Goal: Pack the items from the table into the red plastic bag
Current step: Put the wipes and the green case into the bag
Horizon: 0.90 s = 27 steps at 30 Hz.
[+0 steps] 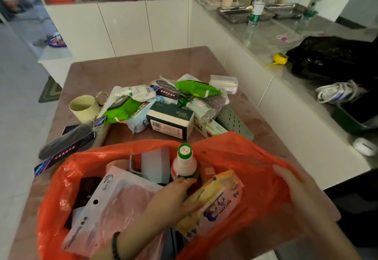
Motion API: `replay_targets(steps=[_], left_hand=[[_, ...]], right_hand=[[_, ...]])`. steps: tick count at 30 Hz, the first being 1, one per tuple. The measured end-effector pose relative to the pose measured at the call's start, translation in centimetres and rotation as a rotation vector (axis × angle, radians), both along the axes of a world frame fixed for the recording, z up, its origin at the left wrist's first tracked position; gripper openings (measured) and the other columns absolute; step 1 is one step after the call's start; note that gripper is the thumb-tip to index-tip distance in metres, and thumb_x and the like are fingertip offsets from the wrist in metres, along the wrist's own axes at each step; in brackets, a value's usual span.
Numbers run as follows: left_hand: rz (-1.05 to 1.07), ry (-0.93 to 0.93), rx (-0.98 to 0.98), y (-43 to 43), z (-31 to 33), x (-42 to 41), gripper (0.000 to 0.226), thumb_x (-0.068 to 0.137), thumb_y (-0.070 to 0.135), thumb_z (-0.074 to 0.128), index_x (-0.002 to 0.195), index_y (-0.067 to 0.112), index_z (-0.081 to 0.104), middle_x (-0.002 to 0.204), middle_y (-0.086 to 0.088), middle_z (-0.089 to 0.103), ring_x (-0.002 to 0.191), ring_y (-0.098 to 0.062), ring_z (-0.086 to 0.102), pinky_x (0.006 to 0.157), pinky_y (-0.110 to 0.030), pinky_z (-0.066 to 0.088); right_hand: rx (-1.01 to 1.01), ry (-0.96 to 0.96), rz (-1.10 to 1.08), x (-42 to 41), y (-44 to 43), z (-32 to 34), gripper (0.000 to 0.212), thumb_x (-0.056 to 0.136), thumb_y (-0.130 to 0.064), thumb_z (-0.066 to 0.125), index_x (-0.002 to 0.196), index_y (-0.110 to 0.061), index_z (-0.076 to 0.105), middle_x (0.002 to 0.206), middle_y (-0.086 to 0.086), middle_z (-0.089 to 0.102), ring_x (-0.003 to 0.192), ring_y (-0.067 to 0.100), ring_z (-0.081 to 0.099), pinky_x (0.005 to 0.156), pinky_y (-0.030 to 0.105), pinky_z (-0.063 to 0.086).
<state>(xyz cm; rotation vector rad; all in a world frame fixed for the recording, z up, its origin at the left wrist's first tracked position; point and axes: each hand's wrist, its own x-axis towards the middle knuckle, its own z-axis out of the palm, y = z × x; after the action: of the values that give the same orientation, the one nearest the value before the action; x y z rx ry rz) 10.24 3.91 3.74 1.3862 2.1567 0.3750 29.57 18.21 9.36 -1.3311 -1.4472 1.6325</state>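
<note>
The red plastic bag (255,178) lay open at the near edge of the table (126,69), its right rim pinched in the right hand (300,196). Beyond its mouth, away from the person, sat the unpacked heap, the boxed tissues (169,121) nearest, long axis running left to right. Inside the bag, the left hand (173,200), the nearer to that heap, rested with fingers loosely curled against a yellow wipes pack (214,202) printed "BABY WIPES", beside an upright bottle (184,163); whether it gripped either could not be told. A white pouch (98,208) bore partly legible lettering.
</note>
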Motion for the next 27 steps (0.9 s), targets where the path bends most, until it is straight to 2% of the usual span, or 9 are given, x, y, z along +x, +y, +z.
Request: replay_targets(steps=[3, 6, 9, 12, 14, 16, 20, 23, 27], left_hand=[[0.090, -0.176, 0.205, -0.4, 2.8, -2.4, 0.024, 0.084, 0.041, 0.058, 0.104, 0.028, 0.062, 0.094, 0.013, 0.068, 0.081, 0.000, 0.061, 0.076, -0.022, 0.052], [0.211, -0.343, 0.454, 1.2, 6.6, -5.4, 0.010, 0.086, 0.032, 0.055, 0.080, 0.031, 0.063, 0.064, 0.018, 0.067, 0.056, 0.003, 0.060, 0.053, -0.010, 0.046], [0.362, -0.499, 0.597, 4.6, 8.6, -8.8, 0.019, 0.091, 0.030, 0.046, 0.084, 0.026, 0.063, 0.069, 0.006, 0.068, 0.055, -0.002, 0.060, 0.053, -0.013, 0.049], [0.532, -0.726, 0.563, 8.8, 8.6, -11.4, 0.021, 0.096, 0.028, 0.040, 0.096, 0.019, 0.059, 0.086, -0.001, 0.063, 0.061, -0.007, 0.063, 0.053, -0.017, 0.053], [0.622, -0.865, 0.521, 11.1, 8.3, -12.5, 0.024, 0.096, 0.031, 0.039, 0.109, 0.015, 0.053, 0.099, -0.005, 0.062, 0.074, -0.014, 0.063, 0.062, -0.022, 0.054], [0.685, -0.987, 0.486, 12.4, 7.8, -13.2, 0.029, 0.096, 0.035, 0.039, 0.116, 0.016, 0.049, 0.111, -0.008, 0.059, 0.084, -0.020, 0.062, 0.075, -0.031, 0.052], [0.776, -1.155, 0.453, 13.0, 6.9, -13.9, 0.043, 0.096, 0.041, 0.032, 0.127, 0.013, 0.044, 0.118, -0.011, 0.055, 0.093, -0.026, 0.059, 0.083, -0.037, 0.048], [0.842, -1.226, 0.465, 12.3, 6.4, -14.2, 0.047, 0.095, 0.042, 0.033, 0.129, 0.011, 0.044, 0.115, -0.011, 0.057, 0.087, -0.025, 0.061, 0.079, -0.034, 0.049], [0.914, -1.352, 0.508, 11.3, 6.5, -14.2, 0.044, 0.095, 0.037, 0.037, 0.127, 0.008, 0.046, 0.115, -0.017, 0.057, 0.089, -0.029, 0.061, 0.080, -0.035, 0.049]], right_hand=[[0.387, -0.166, 0.181, -0.9, 2.8, 2.5, 0.015, 0.090, -0.013, 0.054, 0.099, -0.011, 0.065, 0.094, -0.003, 0.067, 0.073, -0.016, 0.058, 0.066, -0.003, 0.041], [0.530, -0.128, 0.227, -4.7, 6.2, 4.4, 0.011, 0.087, -0.012, 0.059, 0.097, -0.015, 0.063, 0.088, -0.003, 0.065, 0.071, -0.012, 0.059, 0.067, 0.000, 0.043], [0.570, -0.156, 0.347, -11.2, 10.6, 3.7, 0.027, 0.080, -0.015, 0.069, 0.104, -0.020, 0.057, 0.091, -0.003, 0.061, 0.075, -0.003, 0.060, 0.070, 0.007, 0.048], [0.642, -0.306, 0.531, -18.0, 14.1, 1.6, 0.059, 0.076, -0.024, 0.072, 0.129, -0.020, 0.044, 0.124, 0.005, 0.052, 0.113, 0.022, 0.053, 0.098, 0.034, 0.046], [0.775, -0.465, 0.645, -22.1, 15.4, 0.0, 0.076, 0.076, -0.026, 0.072, 0.139, -0.016, 0.032, 0.141, 0.009, 0.041, 0.128, 0.026, 0.041, 0.104, 0.037, 0.036], [0.944, -0.617, 0.729, -25.2, 16.1, -1.5, 0.083, 0.072, -0.032, 0.073, 0.140, -0.016, 0.028, 0.141, 0.011, 0.038, 0.129, 0.029, 0.039, 0.105, 0.040, 0.036], [1.123, -0.842, 0.788, -28.5, 16.8, -4.3, 0.074, 0.075, -0.030, 0.069, 0.137, -0.018, 0.032, 0.136, 0.011, 0.044, 0.126, 0.031, 0.040, 0.101, 0.048, 0.038], [1.204, -0.722, 0.662, -29.0, 16.9, -4.5, 0.052, 0.081, -0.012, 0.060, 0.130, -0.013, 0.044, 0.126, 0.014, 0.055, 0.114, 0.032, 0.051, 0.091, 0.044, 0.046], [1.172, -0.549, 0.599, -27.9, 17.8, -3.4, 0.047, 0.081, -0.009, 0.063, 0.126, -0.012, 0.052, 0.116, 0.017, 0.063, 0.104, 0.035, 0.058, 0.083, 0.040, 0.047]])
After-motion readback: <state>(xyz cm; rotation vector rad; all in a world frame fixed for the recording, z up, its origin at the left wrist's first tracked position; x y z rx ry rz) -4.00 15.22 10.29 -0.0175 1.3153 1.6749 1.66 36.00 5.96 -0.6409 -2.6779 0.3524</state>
